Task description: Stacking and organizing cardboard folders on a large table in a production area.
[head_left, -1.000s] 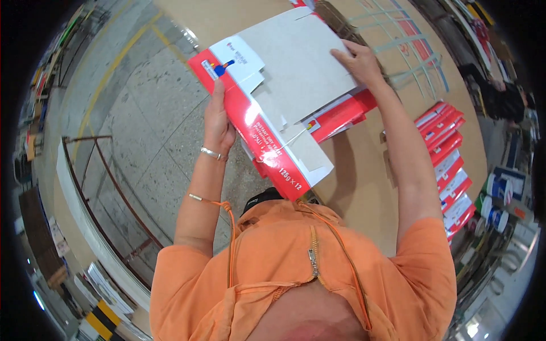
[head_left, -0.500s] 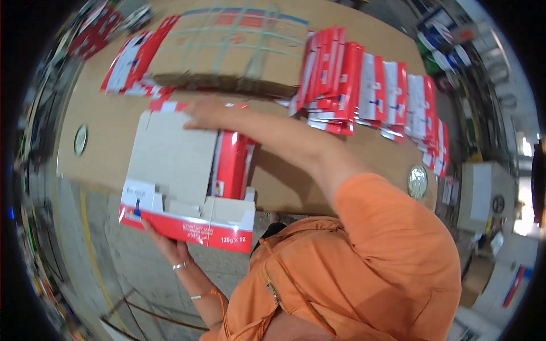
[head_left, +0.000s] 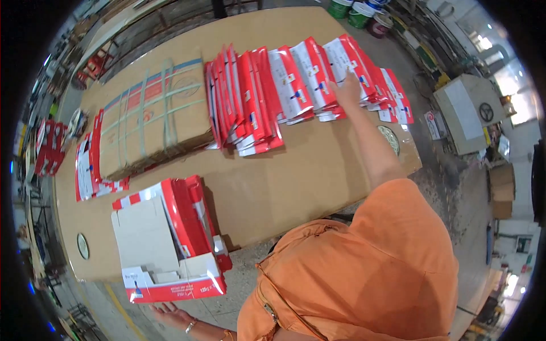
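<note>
A pile of flattened red and white cartons (head_left: 190, 213) lies at the table's front left, and the top one shows its plain grey inner side (head_left: 143, 233). My left hand (head_left: 170, 316) is just below the pile's front edge, fingers stretched out and holding nothing. Far to the right, my right hand (head_left: 348, 91) is over a row of folded red and white cartons (head_left: 290, 85), thumb and finger apart. It seems to touch a carton (head_left: 346, 59) there; firm contact is hard to make out.
A cardboard box (head_left: 151, 113) bound with pale green straps sits left of the row. More folded cartons (head_left: 85, 170) lie beside it. Oval metal discs (head_left: 83, 246) are set near the table's edges. Paint buckets (head_left: 360, 14) and a grey cabinet with a handwheel (head_left: 463, 113) stand beyond.
My right hand has left the carton pile and moved right to the row of folded cartons. My left hand has come off the pile's front edge. The view has turned right.
</note>
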Demonstrator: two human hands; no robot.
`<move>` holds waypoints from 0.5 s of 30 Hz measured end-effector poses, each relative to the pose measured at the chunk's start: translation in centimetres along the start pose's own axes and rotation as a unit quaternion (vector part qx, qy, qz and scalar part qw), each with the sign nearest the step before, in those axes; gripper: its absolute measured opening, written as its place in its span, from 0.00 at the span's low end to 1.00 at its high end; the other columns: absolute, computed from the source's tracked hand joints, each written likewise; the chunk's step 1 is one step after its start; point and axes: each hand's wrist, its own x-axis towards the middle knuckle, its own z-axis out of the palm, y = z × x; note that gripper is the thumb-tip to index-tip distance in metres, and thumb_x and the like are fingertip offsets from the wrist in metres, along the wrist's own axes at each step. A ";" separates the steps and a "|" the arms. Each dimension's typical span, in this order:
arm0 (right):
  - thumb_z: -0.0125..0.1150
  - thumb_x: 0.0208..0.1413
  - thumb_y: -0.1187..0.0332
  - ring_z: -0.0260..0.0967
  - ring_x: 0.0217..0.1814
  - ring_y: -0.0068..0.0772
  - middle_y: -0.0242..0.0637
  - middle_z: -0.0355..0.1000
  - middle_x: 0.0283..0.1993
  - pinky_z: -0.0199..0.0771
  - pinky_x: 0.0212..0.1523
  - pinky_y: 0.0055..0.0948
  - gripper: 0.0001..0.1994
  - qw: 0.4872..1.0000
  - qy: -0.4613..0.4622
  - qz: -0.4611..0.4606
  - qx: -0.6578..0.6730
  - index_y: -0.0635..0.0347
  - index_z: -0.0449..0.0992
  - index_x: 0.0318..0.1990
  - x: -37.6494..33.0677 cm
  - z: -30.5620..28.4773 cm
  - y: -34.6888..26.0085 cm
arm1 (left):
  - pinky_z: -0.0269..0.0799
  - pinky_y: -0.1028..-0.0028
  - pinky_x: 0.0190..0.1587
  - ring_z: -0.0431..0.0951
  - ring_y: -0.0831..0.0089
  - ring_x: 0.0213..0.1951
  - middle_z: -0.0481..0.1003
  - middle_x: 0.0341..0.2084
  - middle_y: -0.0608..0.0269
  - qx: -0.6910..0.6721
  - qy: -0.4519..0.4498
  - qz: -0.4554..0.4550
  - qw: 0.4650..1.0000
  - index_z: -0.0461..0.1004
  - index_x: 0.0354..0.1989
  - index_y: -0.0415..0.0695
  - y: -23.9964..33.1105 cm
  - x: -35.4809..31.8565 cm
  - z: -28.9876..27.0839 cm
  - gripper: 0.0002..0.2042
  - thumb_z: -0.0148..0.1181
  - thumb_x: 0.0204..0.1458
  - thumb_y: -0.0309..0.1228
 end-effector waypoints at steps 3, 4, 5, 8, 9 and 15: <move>0.65 0.42 0.44 0.53 0.66 0.53 0.60 0.56 0.62 0.52 0.65 0.41 0.48 0.993 -0.057 0.099 -0.028 0.72 0.53 0.62 1.6 -0.3 7.6 | 0.54 0.56 0.60 0.52 0.58 0.64 0.49 0.64 0.50 0.041 0.048 0.053 0.997 0.62 0.60 0.46 1.5 1.2 -1.3 0.28 0.54 0.51 0.45; 0.64 0.41 0.42 0.51 0.67 0.53 0.60 0.54 0.63 0.51 0.65 0.40 0.51 0.984 -0.085 0.149 -0.041 0.73 0.50 0.63 2.2 -0.4 10.5 | 0.53 0.56 0.60 0.51 0.58 0.64 0.49 0.64 0.49 0.052 0.056 0.068 0.995 0.61 0.60 0.44 1.6 1.1 -0.3 0.29 0.53 0.52 0.45; 0.62 0.39 0.36 0.50 0.68 0.52 0.61 0.50 0.65 0.51 0.66 0.38 0.56 0.977 -0.118 0.178 -0.023 0.73 0.46 0.64 3.0 -0.1 13.1 | 0.53 0.56 0.60 0.51 0.58 0.64 0.49 0.64 0.49 0.051 0.041 0.071 0.995 0.61 0.60 0.44 1.5 0.7 0.6 0.29 0.53 0.52 0.45; 0.62 0.36 0.34 0.60 0.62 0.50 0.61 0.61 0.59 0.60 0.61 0.38 0.56 0.948 -0.191 0.247 0.060 0.77 0.52 0.61 5.0 2.0 19.2 | 0.56 0.56 0.59 0.57 0.57 0.61 0.60 0.58 0.47 0.050 0.001 0.110 0.993 0.64 0.57 0.41 1.4 -1.6 3.9 0.27 0.54 0.52 0.43; 0.62 0.35 0.33 0.62 0.61 0.50 0.61 0.62 0.58 0.62 0.59 0.37 0.57 0.914 -0.260 0.283 0.131 0.78 0.51 0.61 5.4 2.6 20.1 | 0.57 0.57 0.58 0.61 0.57 0.58 0.65 0.54 0.49 0.090 0.030 0.122 0.988 0.66 0.55 0.41 1.5 -2.2 4.5 0.25 0.54 0.51 0.42; 0.68 0.37 0.41 0.70 0.53 0.42 0.54 0.67 0.54 0.72 0.50 0.36 0.47 0.837 -0.393 0.287 0.252 0.73 0.61 0.57 7.9 5.3 18.8 | 0.67 0.53 0.50 0.64 0.51 0.56 0.59 0.58 0.59 0.424 0.106 0.433 0.788 0.62 0.58 0.55 4.3 2.6 -4.5 0.35 0.67 0.36 0.36</move>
